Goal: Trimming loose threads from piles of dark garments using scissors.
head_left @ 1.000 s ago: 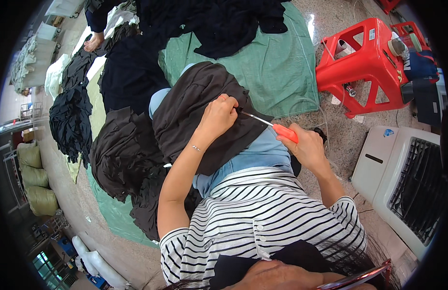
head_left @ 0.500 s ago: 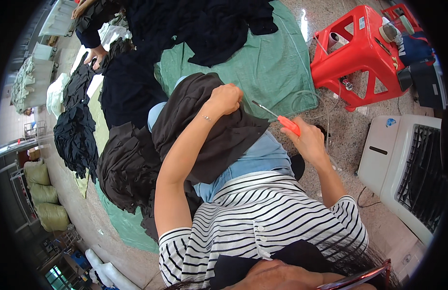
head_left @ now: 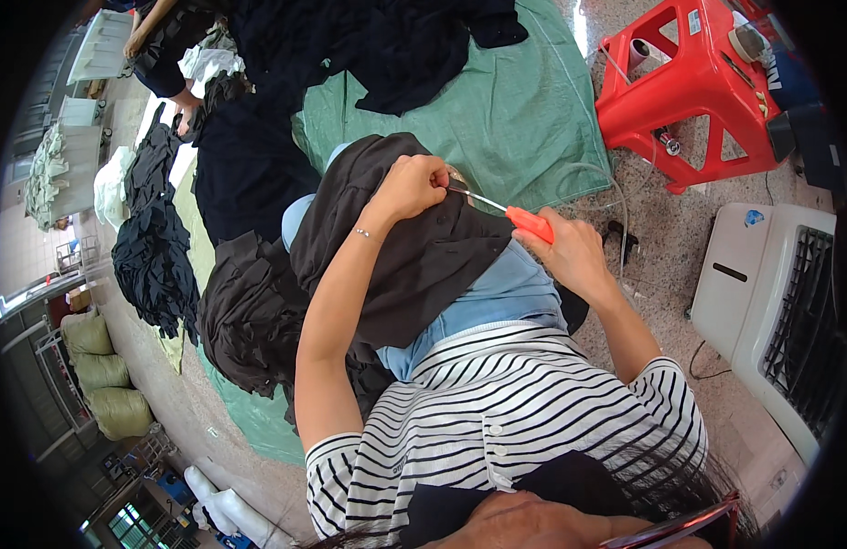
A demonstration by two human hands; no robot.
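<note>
A black garment lies draped over my lap and knees. My left hand pinches a fold of it near the top edge. My right hand grips small snips with an orange-red handle, and their thin metal blades reach left to the spot my left hand holds. A thin bracelet sits on my left wrist. My striped shirt and light blue trousers fill the lower middle of the view.
A green tarp on the floor holds heaps of dark clothes. A red plastic stool stands at the right, a white fan heater beside it. Another person's arm reaches in at top left. Sacks lie left.
Both hands and the garment have shifted slightly up and right in view. The snips' blades now reach the fold pinched in my left hand.
</note>
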